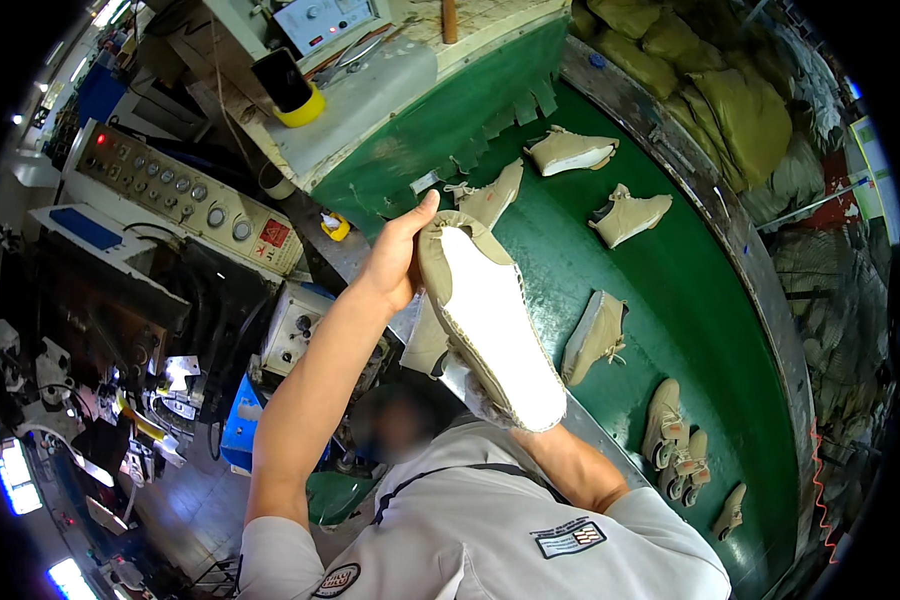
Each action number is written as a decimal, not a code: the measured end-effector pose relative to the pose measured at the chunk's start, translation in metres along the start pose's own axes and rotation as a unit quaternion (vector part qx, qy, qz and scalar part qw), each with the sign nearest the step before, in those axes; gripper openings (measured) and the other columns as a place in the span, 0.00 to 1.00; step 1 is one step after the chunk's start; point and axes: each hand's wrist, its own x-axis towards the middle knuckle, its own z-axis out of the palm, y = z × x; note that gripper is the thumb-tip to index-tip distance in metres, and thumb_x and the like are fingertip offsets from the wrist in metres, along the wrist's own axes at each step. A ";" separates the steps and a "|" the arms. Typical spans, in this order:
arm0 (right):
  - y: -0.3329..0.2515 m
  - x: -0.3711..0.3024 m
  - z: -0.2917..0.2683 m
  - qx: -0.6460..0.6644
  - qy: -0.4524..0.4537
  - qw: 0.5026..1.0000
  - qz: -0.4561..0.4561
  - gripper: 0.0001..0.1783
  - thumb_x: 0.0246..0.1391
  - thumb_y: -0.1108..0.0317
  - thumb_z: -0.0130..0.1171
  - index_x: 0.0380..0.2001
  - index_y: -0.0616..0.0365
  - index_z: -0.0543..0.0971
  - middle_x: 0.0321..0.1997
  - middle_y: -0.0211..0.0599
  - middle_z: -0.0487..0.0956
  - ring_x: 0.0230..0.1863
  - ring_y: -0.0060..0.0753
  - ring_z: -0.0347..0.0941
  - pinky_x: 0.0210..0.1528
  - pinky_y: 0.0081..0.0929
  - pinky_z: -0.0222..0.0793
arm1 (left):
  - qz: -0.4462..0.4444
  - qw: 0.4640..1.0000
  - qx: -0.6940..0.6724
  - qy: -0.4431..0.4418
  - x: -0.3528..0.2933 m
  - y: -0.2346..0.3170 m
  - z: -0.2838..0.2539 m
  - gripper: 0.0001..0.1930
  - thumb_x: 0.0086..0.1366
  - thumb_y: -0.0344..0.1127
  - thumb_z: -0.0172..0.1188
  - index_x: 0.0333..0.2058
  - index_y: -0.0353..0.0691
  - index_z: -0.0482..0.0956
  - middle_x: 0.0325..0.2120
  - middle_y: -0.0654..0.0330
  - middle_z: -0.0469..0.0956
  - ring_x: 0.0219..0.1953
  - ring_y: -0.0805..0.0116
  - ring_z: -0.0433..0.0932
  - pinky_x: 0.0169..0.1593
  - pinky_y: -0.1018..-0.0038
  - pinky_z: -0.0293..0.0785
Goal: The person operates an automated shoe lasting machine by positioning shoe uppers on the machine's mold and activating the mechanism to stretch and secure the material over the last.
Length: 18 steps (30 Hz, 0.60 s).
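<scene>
A beige shoe upper (433,262) is held sole side up in front of me, its white underside (500,320) facing the camera and a stitched edge running round it. At the heel end, my left hand (398,262) is closed on it with the thumb sticking up. My right hand (532,438) goes behind the toe end; its fingers are hidden by the shoe, so their grip does not show. Another beige shoe part (426,338) shows partly beneath the held one; what supports it is hidden.
Several beige shoes (595,335) lie spread along a green conveyor (685,310) with a raised metal edge (745,255). A bench (400,75) with a control box (320,22) and yellow-based container (300,105) stands ahead. Machinery with a gauge panel (185,190) is left; filled sacks (735,110) lie right.
</scene>
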 end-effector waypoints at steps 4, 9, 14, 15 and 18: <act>-0.012 -0.004 -0.010 0.037 -0.021 0.999 -0.008 0.43 0.64 0.42 0.51 0.69 0.67 0.60 0.55 0.64 0.74 0.29 0.51 0.81 0.17 0.38 0.76 | -0.001 1.000 0.016 0.022 0.016 -0.008 0.021 0.25 0.74 0.56 0.53 0.46 0.37 0.81 0.44 0.56 0.83 0.48 0.64 0.80 0.55 0.67 0.73; -0.017 0.002 -0.033 0.095 -0.118 0.988 0.031 0.43 0.66 0.39 0.47 0.69 0.66 0.61 0.51 0.63 0.75 0.26 0.52 0.79 0.13 0.36 0.72 | 0.006 0.997 0.067 0.032 0.022 -0.018 0.033 0.26 0.73 0.57 0.54 0.49 0.36 0.80 0.47 0.56 0.82 0.51 0.63 0.79 0.58 0.66 0.71; -0.022 -0.001 -0.043 0.101 -0.066 0.993 0.016 0.43 0.66 0.39 0.48 0.68 0.64 0.63 0.51 0.63 0.76 0.29 0.54 0.79 0.17 0.37 0.74 | 0.058 0.998 0.033 -0.007 0.006 -0.054 0.040 0.35 0.73 0.59 0.52 0.64 0.34 0.68 0.61 0.52 0.73 0.65 0.58 0.68 0.69 0.61 0.58; -0.023 -0.002 -0.043 0.103 -0.065 0.992 0.017 0.42 0.66 0.39 0.49 0.68 0.64 0.63 0.50 0.63 0.76 0.30 0.54 0.79 0.18 0.37 0.75 | 0.058 0.998 0.006 -0.003 0.001 -0.066 0.043 0.35 0.73 0.59 0.53 0.64 0.34 0.68 0.60 0.52 0.74 0.64 0.58 0.69 0.69 0.62 0.59; -0.022 -0.004 -0.047 0.119 -0.053 0.991 0.033 0.42 0.65 0.39 0.49 0.68 0.63 0.64 0.50 0.62 0.77 0.32 0.56 0.80 0.21 0.38 0.76 | 0.096 0.995 0.017 0.007 -0.003 -0.092 0.038 0.34 0.72 0.55 0.55 0.63 0.32 0.68 0.59 0.50 0.74 0.63 0.58 0.70 0.68 0.62 0.62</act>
